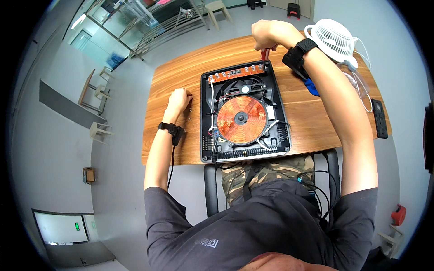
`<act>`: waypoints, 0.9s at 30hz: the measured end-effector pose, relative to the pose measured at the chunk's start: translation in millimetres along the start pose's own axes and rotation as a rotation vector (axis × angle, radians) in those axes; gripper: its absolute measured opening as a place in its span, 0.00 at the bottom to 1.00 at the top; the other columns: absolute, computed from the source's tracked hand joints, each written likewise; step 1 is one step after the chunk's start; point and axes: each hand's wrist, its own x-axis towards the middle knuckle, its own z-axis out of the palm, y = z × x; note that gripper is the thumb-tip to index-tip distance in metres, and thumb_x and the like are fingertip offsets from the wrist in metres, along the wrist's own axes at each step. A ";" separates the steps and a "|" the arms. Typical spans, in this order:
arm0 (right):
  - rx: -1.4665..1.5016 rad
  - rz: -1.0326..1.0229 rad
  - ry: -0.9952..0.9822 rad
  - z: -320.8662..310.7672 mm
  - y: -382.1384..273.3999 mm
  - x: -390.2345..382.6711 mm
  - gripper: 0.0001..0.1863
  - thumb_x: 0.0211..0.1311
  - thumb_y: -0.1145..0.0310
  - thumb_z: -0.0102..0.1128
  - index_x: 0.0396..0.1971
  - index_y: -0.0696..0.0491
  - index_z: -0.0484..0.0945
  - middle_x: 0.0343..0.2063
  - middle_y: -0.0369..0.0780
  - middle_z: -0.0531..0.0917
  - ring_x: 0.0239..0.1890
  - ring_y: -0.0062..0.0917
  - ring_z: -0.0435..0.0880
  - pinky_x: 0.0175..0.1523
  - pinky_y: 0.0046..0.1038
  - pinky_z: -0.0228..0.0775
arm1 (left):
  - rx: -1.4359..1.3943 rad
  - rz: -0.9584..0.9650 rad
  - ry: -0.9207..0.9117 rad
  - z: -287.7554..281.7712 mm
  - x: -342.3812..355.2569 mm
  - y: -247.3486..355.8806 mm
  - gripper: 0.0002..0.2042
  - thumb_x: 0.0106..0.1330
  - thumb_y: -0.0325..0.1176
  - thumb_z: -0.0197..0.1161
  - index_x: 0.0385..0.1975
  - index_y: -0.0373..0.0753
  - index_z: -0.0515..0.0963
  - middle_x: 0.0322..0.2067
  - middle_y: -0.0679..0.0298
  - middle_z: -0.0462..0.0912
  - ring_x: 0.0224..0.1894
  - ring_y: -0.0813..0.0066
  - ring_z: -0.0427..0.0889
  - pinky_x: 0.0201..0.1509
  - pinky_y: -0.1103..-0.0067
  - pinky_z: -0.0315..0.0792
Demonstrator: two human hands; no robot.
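Observation:
An opened induction cooker lies on the wooden table in front of me, its round copper coil exposed. Above the coil sit a black fan and an orange control board. My right hand is closed around a red-handled screwdriver, held upright with its lower end at the cooker's far right corner. Left of the cooker, my left hand rests on the tabletop with its fingers curled in; whether anything is inside them is hidden. Tiny bits, perhaps screws, lie just beside it.
On the table's far right stands a white fan, with a clear plastic bag and white cable by it. A blue item shows partly behind my right forearm. A flat black object lies at the right edge. Black cables hang near my lap.

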 end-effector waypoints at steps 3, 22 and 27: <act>-0.001 0.017 -0.001 1.4 -1.4 2.1 0.11 0.60 0.68 0.63 0.36 0.60 0.88 0.31 0.46 0.89 0.29 0.33 0.89 0.35 0.34 0.83 | 0.026 0.015 0.014 3.6 0.0 2.2 0.09 0.62 0.33 0.68 0.33 0.35 0.88 0.34 0.46 0.87 0.40 0.47 0.86 0.47 0.62 0.80; -0.011 -0.011 0.044 -4.4 -12.6 -19.3 0.12 0.56 0.71 0.64 0.40 0.57 0.88 0.39 0.50 0.88 0.38 0.41 0.89 0.42 0.39 0.83 | 0.040 0.092 0.231 14.9 -9.7 -4.0 0.17 0.65 0.42 0.61 0.31 0.30 0.81 0.31 0.38 0.84 0.38 0.36 0.84 0.46 0.55 0.80; 0.009 0.014 0.020 -0.4 -4.7 -14.9 0.11 0.60 0.68 0.65 0.38 0.59 0.88 0.34 0.47 0.90 0.32 0.34 0.89 0.37 0.34 0.83 | -0.059 0.031 0.175 -19.9 -20.9 20.9 0.18 0.66 0.42 0.59 0.29 0.28 0.79 0.28 0.36 0.83 0.36 0.36 0.84 0.45 0.56 0.78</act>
